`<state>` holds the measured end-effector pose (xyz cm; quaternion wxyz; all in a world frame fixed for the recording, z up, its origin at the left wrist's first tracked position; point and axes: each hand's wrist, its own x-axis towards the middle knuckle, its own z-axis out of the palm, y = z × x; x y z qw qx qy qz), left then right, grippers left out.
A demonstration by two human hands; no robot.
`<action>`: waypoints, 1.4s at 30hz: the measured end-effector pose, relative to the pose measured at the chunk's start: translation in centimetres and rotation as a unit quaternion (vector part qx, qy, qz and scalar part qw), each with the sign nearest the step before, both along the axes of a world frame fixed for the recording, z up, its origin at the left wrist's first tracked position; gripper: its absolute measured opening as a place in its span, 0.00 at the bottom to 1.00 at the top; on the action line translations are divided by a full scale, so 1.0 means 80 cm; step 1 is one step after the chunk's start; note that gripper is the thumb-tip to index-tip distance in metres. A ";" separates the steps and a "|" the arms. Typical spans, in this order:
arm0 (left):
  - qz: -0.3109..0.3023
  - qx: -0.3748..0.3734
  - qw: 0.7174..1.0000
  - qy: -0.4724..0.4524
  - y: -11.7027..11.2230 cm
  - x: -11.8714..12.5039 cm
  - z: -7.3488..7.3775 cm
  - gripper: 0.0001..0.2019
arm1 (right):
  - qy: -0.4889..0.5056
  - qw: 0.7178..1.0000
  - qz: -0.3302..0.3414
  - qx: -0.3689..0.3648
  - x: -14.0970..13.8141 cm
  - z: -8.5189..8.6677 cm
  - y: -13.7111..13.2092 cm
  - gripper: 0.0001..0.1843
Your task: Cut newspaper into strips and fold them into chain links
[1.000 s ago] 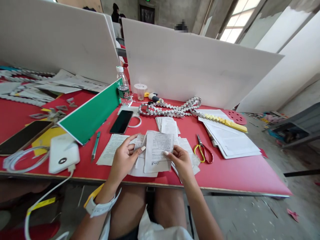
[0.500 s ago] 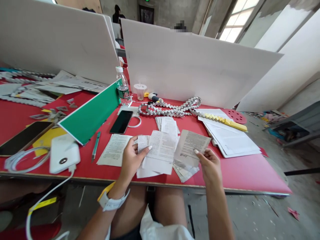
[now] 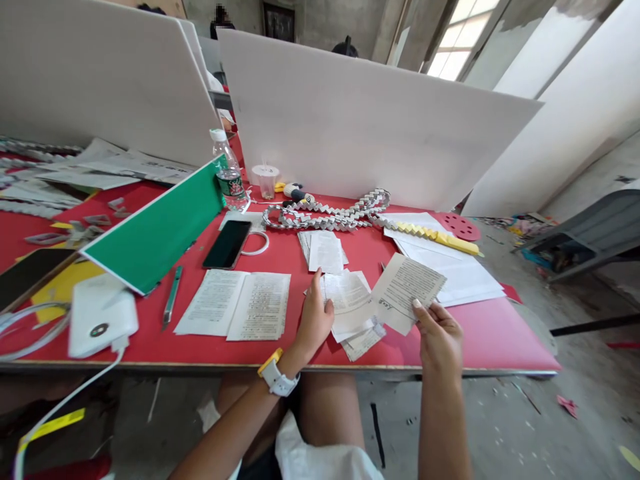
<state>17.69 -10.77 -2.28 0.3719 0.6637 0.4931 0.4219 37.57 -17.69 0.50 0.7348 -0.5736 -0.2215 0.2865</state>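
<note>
My right hand (image 3: 438,333) pinches a printed paper slip (image 3: 407,290) and holds it tilted just above the red table (image 3: 480,340). My left hand (image 3: 314,317) lies on the left edge of a small pile of printed slips (image 3: 350,303), fingers together on the top sheet. Two more printed sheets (image 3: 235,305) lie flat to the left of that hand. Another slip pair (image 3: 324,249) sits further back, in front of a folded grey paper chain (image 3: 330,215).
A black phone (image 3: 227,243), a green board (image 3: 155,230), a pen knife (image 3: 171,305), a white power bank (image 3: 100,315) with cable and a water bottle (image 3: 227,172) are on the left. White sheets (image 3: 450,267) and a yellow folded strip (image 3: 435,233) lie right. White partitions (image 3: 360,127) stand behind.
My left hand let go of the sheets it held, now lying flat on the left, and moved right onto the pile. The right hand kept its slip raised. The camera shifted right.
</note>
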 end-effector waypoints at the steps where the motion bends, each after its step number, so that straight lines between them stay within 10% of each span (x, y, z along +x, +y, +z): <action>1: -0.005 0.008 1.000 0.011 -0.001 -0.001 -0.001 0.32 | -0.006 1.000 -0.002 0.002 0.000 0.000 -0.001 0.21; 8: 0.028 0.117 0.990 0.079 -0.017 -0.006 0.016 0.26 | -0.050 0.999 0.009 -0.017 -0.003 0.007 -0.009 0.23; 22: -0.199 0.103 0.972 -0.072 -0.030 0.011 0.060 0.25 | -0.214 0.977 0.014 0.008 -0.045 0.061 -0.034 0.26; 36: -0.112 -0.023 0.985 -0.129 -0.034 -0.039 0.048 0.18 | -0.275 0.921 0.277 -0.001 -0.096 0.055 -0.030 0.15; 42: -0.066 0.021 0.996 -0.058 -0.036 -0.057 0.035 0.26 | -0.326 0.911 0.251 -0.009 -0.121 0.036 -0.019 0.12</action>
